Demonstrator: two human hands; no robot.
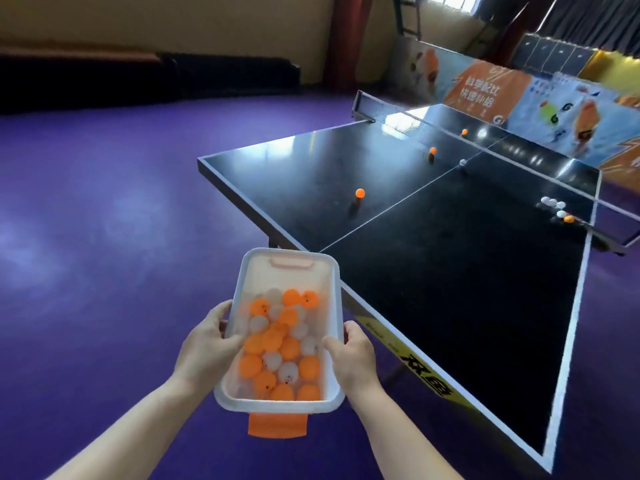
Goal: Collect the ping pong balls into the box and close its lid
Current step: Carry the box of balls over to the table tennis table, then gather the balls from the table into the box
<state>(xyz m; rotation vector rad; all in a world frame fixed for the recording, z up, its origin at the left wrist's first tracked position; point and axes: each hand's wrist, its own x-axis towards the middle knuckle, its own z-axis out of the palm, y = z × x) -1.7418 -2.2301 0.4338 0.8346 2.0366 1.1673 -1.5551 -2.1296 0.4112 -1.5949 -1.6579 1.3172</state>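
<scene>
A translucent white plastic box [250,271] with orange latches hangs in the air in front of me, lidless and holding several orange and white ping pong balls [277,344]. My left hand [207,344] grips its left wall and my right hand [353,355] grips its right wall. On the black table tennis table [467,289] lie loose balls: an orange ball [360,192] near the middle, an orange ball [433,150] further back, an orange ball [464,132] by the net, a white ball [463,162], and a cluster of white and orange balls [557,209] at the right by the net.
The net [450,133] crosses the table at the back. The table's near corner sits just right of the box. Purple floor [104,220] stretches to the left. Printed barrier boards [485,88] stand behind the table. No lid is in view.
</scene>
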